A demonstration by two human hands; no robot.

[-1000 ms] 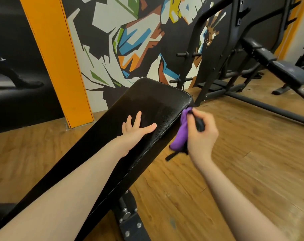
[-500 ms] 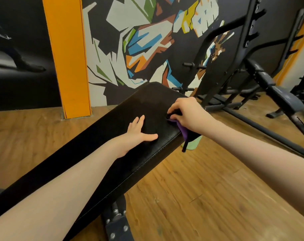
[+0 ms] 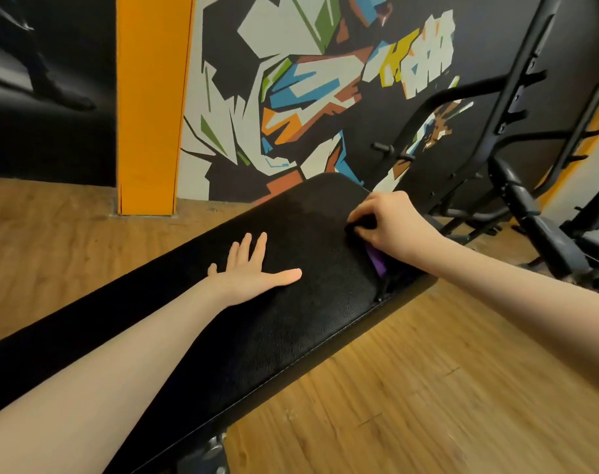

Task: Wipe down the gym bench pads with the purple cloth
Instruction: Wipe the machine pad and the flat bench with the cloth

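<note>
A long black bench pad (image 3: 291,319) slants from the lower left up to the middle of the view. My left hand (image 3: 252,268) lies flat on its top with the fingers spread. Near the pad's far right edge, my right hand (image 3: 390,220) grips the purple cloth (image 3: 376,261) and holds it against the pad. Most of the cloth is hidden under that hand; only a purple strip and a dark strap show below the palm.
A wooden floor (image 3: 411,388) spreads around the bench. Behind it stand a painted mural wall (image 3: 308,97) and an orange pillar (image 3: 147,114). A black rack and a second bench (image 3: 530,213) stand at the right. The bench's metal bracket (image 3: 209,453) shows at the bottom.
My right hand brought the cloth from beside the pad's right edge up onto its top and slid it toward the far end. My left hand stayed flat on the pad.
</note>
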